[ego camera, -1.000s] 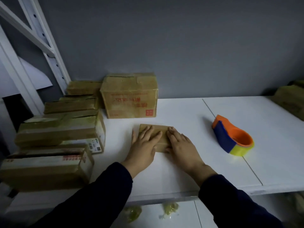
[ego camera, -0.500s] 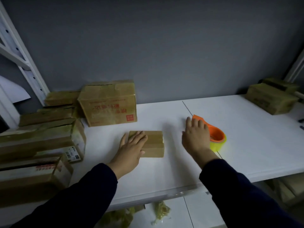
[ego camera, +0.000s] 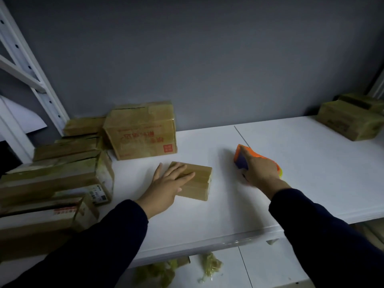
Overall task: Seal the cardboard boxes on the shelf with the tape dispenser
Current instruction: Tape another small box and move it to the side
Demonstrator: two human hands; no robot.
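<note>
- Head view, only view; dim light.
- White shelf (ego camera: 207,221) carries everything, grey wall behind it, white perforated upright (ego camera: 33,65) at the left end.
- Small cardboard box (ego camera: 199,183) lies flat mid-shelf, about halfway between the back and front edges, flaps down, seam line showing on top.
- Left hand (ego camera: 166,186) rests flat on the left part of the small box's top; fingers (ego camera: 187,176) straight and spread, gripping nothing; dark sleeve.
- Tape dispenser (ego camera: 241,160), orange with a blue side and a yellow bit at the rear, sits right of the small box, apart from it, on the seam between the shelf boards.
- Right hand (ego camera: 259,171) lies over the dispenser's top, one finger reaching along it toward the front tip; motion blur and hidden fingertips, cannot tell whether the fingers are wrapped round it or only laid on it.
- Big box (ego camera: 141,132) with red print stands at the back edge, behind and left of the small box.
- Stack of flat boxes (ego camera: 58,175) fills the shelf's left end, back corner to front edge.
- Two more boxes (ego camera: 349,121) sit at the back right corner.
- Crumpled yellowish scraps (ego camera: 209,265) lie on the lower level under the front edge.
</note>
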